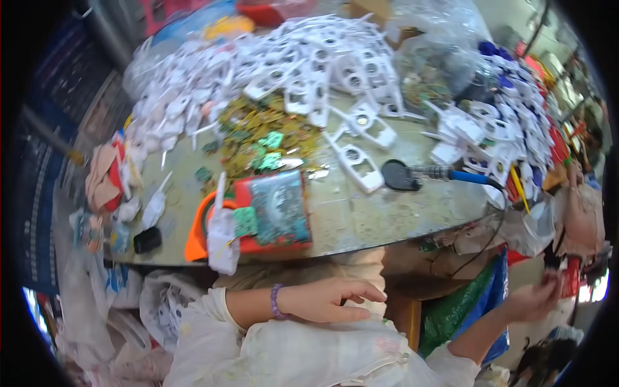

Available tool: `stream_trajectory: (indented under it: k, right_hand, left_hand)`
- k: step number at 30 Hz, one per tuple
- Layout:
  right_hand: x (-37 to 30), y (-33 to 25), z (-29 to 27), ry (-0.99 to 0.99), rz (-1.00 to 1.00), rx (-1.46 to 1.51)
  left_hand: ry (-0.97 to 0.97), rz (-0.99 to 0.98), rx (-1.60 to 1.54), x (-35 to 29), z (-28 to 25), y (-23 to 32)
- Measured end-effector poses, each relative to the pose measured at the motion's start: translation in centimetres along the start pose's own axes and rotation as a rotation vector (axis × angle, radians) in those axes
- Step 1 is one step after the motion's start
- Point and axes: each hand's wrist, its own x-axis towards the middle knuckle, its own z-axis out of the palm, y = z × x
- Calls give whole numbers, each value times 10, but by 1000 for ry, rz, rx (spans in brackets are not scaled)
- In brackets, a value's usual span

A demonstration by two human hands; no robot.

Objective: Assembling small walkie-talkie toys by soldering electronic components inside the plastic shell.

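Observation:
My left hand (332, 300), with a purple bead bracelet at the wrist, rests in front of my body below the table edge. Its fingers are loosely stretched and apart, and nothing shows in them. Out to the right, away from the table, is my right hand (534, 298), near a red object (570, 276). Blur hides its fingers. At the table's front edge, a white plastic housing (223, 240) with a small green circuit board (245, 221) lies on an orange ring-shaped thing (195, 232). Beside it is a red tray (298, 247) with a greyish-blue flat piece (277, 206).
A soldering iron (467, 176) with a blue handle lies by a black round piece (401, 175). White housings (322, 51) are heaped along the back, with a pile of yellow-green circuit boards (267, 129) before them. More housings (509, 122) and a yellow stick (519, 188) are at right.

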Motion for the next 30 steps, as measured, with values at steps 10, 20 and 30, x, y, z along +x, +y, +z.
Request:
stream_trajectory:
  k: [10,20,30]
  right_hand:
    - [-134,-244,136,-823,-553,901]
    - [-143,-318,194,-1210,-515,1003]
    - [-139,-330,196,-1240,-631,988]
  left_hand:
    - [702,482,825,-135,-28,36]
    - [1400,216,1151,-155,-50,16]
    - [1402,215,1233,-147,-45,4]
